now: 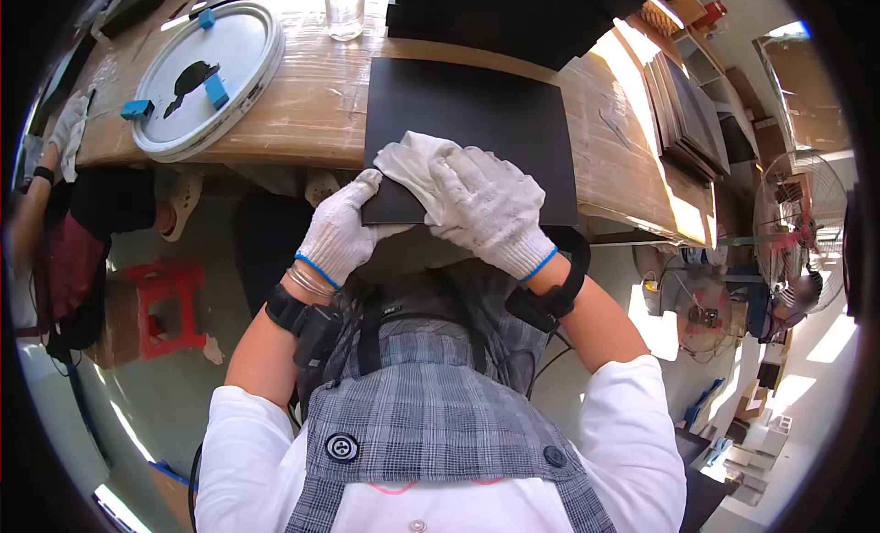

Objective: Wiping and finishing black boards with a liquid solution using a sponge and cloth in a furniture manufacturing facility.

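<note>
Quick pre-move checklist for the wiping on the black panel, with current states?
1. Left hand gripping the near left edge of the panel: ok.
2. Right hand pressing the cloth on the panel: ok.
3. Panel lying flat on the table: ok, though its near edge overhangs the table edge.
4. Far part of the panel free of objects: ok.
5. Round lid and glass apart from the panel: ok.
6. Panel surface clean: cannot tell.
</note>
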A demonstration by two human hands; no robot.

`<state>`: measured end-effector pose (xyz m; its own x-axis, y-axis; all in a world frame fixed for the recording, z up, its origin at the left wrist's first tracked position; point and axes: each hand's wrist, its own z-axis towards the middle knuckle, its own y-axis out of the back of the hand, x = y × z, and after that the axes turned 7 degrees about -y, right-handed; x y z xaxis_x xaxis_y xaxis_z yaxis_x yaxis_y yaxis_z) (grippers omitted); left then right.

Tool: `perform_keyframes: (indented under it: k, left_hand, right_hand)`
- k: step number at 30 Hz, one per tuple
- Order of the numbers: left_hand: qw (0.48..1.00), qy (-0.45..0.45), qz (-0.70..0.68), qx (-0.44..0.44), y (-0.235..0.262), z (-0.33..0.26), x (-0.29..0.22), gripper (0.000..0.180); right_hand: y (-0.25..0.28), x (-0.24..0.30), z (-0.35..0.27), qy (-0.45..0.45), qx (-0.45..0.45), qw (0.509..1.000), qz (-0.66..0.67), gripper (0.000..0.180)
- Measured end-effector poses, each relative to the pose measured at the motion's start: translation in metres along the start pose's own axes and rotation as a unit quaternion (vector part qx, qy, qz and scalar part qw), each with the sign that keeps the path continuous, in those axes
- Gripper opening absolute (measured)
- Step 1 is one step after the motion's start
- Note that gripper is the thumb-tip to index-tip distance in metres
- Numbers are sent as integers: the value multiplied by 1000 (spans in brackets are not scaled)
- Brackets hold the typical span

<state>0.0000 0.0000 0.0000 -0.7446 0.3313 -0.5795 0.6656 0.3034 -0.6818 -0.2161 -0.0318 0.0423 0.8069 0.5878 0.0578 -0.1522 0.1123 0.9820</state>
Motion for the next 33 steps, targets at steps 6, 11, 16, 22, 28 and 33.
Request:
perform_keyframes:
  k: [6, 11, 16, 22, 28, 33]
  left_hand:
    - [1000, 5, -7, 28, -4, -2, 10, 22]
    - [998, -48, 26, 28, -9, -1, 7, 24]
    - [987, -92, 126, -40, -8, -9, 12, 25]
    - [971, -70, 227, -21, 3, -24, 11, 34]
    - [967, -48, 251, -28, 3, -30, 3, 35]
    - [976, 27, 213, 23, 22, -17, -7, 30]
  right_hand:
    - [18, -50, -64, -158, -34, 985, -62, 57]
    - [13, -103, -124, -353, -13, 930, -98, 42]
    - [34, -167, -166, -490, -139, 860, 10, 41]
    - [50, -210, -133, -401, -282, 869, 62, 35]
    - [69, -224, -65, -430, -145, 876, -164, 59]
    - [75, -177, -14, -326, -151, 918, -169, 55]
